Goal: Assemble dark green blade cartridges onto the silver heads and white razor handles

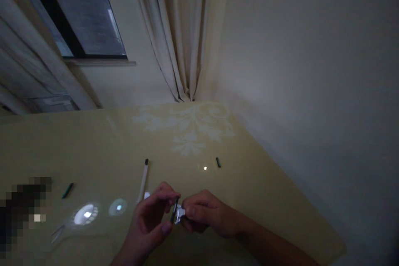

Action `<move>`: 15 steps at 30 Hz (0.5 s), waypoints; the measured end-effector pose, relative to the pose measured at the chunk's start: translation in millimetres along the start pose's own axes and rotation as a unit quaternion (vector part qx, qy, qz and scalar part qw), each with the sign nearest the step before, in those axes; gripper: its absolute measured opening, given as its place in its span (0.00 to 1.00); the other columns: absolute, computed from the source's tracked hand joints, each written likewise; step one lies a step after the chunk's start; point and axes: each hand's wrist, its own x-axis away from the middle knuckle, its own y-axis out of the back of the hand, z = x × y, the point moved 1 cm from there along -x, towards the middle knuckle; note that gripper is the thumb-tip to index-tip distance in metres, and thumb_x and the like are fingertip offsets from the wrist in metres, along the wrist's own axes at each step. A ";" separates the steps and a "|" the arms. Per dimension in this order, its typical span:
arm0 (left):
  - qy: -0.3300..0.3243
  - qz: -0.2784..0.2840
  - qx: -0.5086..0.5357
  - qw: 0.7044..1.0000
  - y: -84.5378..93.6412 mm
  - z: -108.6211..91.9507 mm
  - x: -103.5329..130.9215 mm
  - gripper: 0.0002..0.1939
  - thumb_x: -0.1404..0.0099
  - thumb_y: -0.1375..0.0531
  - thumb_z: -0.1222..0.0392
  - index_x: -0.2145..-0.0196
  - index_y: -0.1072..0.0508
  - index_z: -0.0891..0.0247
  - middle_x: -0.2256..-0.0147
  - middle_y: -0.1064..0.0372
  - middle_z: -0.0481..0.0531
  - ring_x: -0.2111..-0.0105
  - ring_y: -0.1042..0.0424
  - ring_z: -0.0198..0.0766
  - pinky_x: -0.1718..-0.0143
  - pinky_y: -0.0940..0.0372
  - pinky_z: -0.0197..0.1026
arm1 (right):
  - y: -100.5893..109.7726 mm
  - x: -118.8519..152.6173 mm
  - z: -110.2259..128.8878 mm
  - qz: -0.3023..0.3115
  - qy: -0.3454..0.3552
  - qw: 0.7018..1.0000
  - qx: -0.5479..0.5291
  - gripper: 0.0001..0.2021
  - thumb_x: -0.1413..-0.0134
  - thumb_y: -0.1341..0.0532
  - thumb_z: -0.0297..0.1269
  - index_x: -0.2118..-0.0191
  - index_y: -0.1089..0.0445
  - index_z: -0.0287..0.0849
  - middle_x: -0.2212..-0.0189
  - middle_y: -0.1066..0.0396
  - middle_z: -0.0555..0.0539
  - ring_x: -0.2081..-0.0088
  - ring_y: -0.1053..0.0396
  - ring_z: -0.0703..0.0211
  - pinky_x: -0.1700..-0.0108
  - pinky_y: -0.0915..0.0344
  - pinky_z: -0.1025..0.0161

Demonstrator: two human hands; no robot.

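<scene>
Near the bottom centre, my left hand grips a thin dark strip by its two ends, between the fingertips and the thumb. My right hand is closed on a small shiny metal piece, its fingers pinching the right side. The metal piece touches the strip or lies right against it. Both hands are just above the glossy yellowish table. How the strip and the metal piece join is too small to tell.
A white stick with a dark tip lies behind my left hand. One small dark green piece is at the left, another at the right. A pixelated dark patch covers the far left. Curtains, a window and walls stand beyond the table.
</scene>
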 end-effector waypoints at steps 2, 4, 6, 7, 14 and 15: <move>0.001 0.001 -0.004 1.000 0.0 -0.9 0.3 0.20 0.38 0.27 0.41 0.52 0.15 0.52 0.66 0.34 0.51 0.67 0.33 0.39 0.67 0.36 0.38 | 0.1 0.4 0.8 -0.003 0.001 1.000 -0.003 0.29 0.33 0.37 0.64 0.70 0.30 0.39 0.79 0.40 0.55 0.77 0.46 0.68 0.74 0.51 0.67; 0.003 0.000 -0.009 1.000 0.0 -1.0 0.6 0.20 0.38 0.27 0.41 0.53 0.15 0.52 0.66 0.34 0.51 0.67 0.33 0.39 0.66 0.36 0.39 | 0.2 0.9 1.3 -0.008 0.000 1.000 -0.004 0.29 0.33 0.37 0.63 0.70 0.30 0.39 0.79 0.41 0.55 0.78 0.47 0.68 0.74 0.51 0.67; 0.004 -0.005 -0.015 1.000 0.0 -0.7 0.8 0.21 0.39 0.26 0.41 0.52 0.15 0.52 0.66 0.34 0.51 0.67 0.33 0.40 0.67 0.36 0.39 | 0.2 1.3 1.1 -0.012 -0.001 1.000 -0.004 0.29 0.33 0.37 0.63 0.70 0.30 0.39 0.79 0.42 0.55 0.78 0.47 0.68 0.74 0.52 0.67; 0.003 -0.009 -0.017 1.000 -0.1 -0.8 0.8 0.21 0.39 0.26 0.40 0.52 0.15 0.51 0.66 0.33 0.52 0.67 0.32 0.40 0.67 0.36 0.39 | 0.2 1.5 0.8 -0.012 -0.002 1.000 -0.003 0.29 0.33 0.37 0.63 0.70 0.30 0.39 0.79 0.42 0.55 0.78 0.47 0.68 0.74 0.52 0.67; -0.002 -0.018 -0.035 0.999 -1.3 -6.8 -1.4 0.21 0.40 0.25 0.40 0.54 0.13 0.52 0.68 0.32 0.53 0.69 0.32 0.40 0.69 0.36 0.39 | -0.1 1.8 0.8 -0.022 0.015 0.999 0.022 0.29 0.32 0.38 0.64 0.70 0.29 0.39 0.78 0.40 0.55 0.76 0.46 0.68 0.71 0.50 0.65; -0.002 -0.019 -0.036 0.999 -1.1 -7.1 -1.4 0.21 0.40 0.25 0.40 0.54 0.13 0.53 0.68 0.32 0.53 0.69 0.31 0.40 0.69 0.35 0.39 | -0.4 1.9 1.5 -0.022 0.015 0.999 0.026 0.30 0.32 0.38 0.64 0.70 0.29 0.39 0.78 0.40 0.55 0.76 0.46 0.67 0.71 0.49 0.65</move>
